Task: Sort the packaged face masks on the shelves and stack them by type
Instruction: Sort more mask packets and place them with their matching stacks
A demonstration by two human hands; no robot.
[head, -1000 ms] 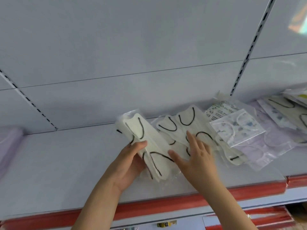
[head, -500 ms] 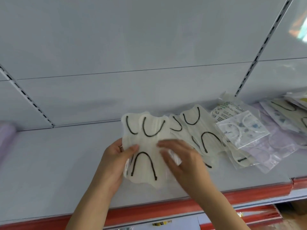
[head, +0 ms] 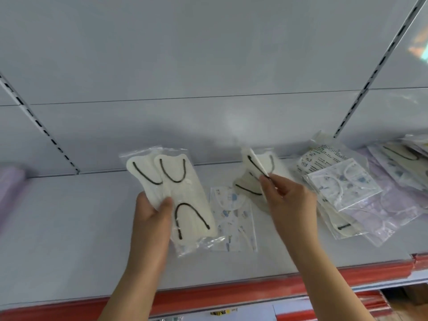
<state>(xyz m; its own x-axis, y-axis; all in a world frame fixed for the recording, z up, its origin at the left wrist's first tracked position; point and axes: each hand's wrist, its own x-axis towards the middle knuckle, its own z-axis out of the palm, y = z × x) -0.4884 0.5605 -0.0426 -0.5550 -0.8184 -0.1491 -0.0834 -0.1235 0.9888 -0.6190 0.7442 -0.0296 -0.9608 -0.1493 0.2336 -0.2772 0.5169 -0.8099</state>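
Setting: a pale grey shop shelf (head: 69, 228) with a grey back panel, slotted uprights at left and right, and a red front strip (head: 231, 295) along its edge.
Left hand (head: 150, 218): held above the shelf at centre-left; thumb and fingers clamped on two cream masks with black ear loops (head: 183, 198), each in a clear wrapper, fanned one over the other and roughly upright.
Right hand (head: 287, 200): apart from the left, raised to centre-right; fingertips pinched the edge of another cream mask packet (head: 257, 165), which stood edge-on and tilted; a further cream packet lay behind it, contact between them unclear.
Between the hands: one packet with a blue printed pattern (head: 234, 218) lay flat on the shelf.
Right of the shelf: an untidy overlapping pile; a blue-patterned packet (head: 342, 184) on top, a printed label sheet (head: 322, 156) behind it, lilac packets (head: 393, 205) beneath and further cream packets (head: 342, 224) at the near edge.
Far left: a lilac object (head: 10, 181), blurred; kind not determinable.
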